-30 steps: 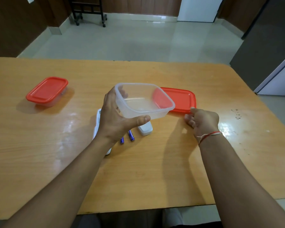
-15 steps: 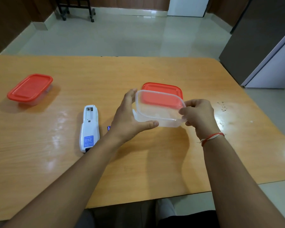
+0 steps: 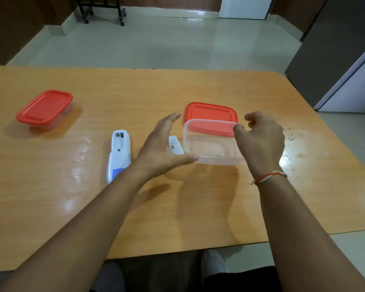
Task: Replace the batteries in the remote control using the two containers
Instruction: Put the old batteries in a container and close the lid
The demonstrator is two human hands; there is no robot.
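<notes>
On the wooden desk [image 3: 198,207] a clear, lidless container [image 3: 211,146] sits just in front of its red lid [image 3: 211,112], which lies flat on the desk; the lid's near part shows through the container's far wall. The left hand [image 3: 162,150] is at the container's left side with its fingers [image 3: 169,121] straight and lying together, the palm turned toward the container and the thumb stretched out so that its tip meets the near left corner. The right hand [image 3: 261,140] is at the container's right side, its fingers [image 3: 239,129] loosely curled, the thumb tip at the rim of the right wall; whether it pinches the rim or only touches it cannot be told. The remote control [image 3: 118,154] lies face down on the desk to the left of the left hand, its battery compartment open at the far end, with a blue label near the wrist. Its white battery cover [image 3: 175,145] lies between the left hand and the container, just beside the container's left wall. A second container [image 3: 45,109], closed with a red lid, stands well apart at the far left of the desk. The right wrist wears a red and white thread [image 3: 269,177]. Small dark specks [image 3: 291,135] mark the desk to the right of the right hand.
</notes>
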